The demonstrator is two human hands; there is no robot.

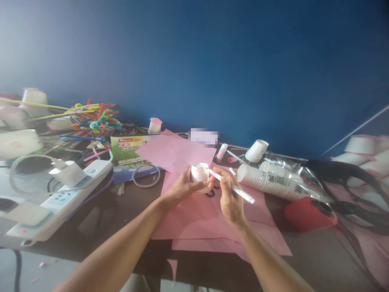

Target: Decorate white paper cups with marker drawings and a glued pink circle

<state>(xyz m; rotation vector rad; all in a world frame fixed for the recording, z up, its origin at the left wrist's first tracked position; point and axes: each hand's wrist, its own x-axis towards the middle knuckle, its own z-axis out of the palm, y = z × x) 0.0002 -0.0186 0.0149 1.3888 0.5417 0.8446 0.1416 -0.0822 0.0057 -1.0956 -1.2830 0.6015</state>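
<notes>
My left hand (182,186) is wrapped round a small white paper cup (199,172), which has faint pinkish marks on its side. In my right hand (228,194) is a slim white marker pen (243,194) with a pink section near its tip. The marker's tip points left and is close to the cup's side; whether it touches I cannot tell. Both hands are above sheets of pink paper (188,221) spread on the dark table. Part of a dark scissors-like handle (210,193) shows between the hands.
Left lie a white power strip (65,196), a coiled cable (146,175) and bundled coloured pipe cleaners (97,117). Right are stacked paper cups in clear plastic (270,180), a lone cup (257,151) and a red object (310,215). A glue stick (221,153) stands behind my hands, before a blue wall.
</notes>
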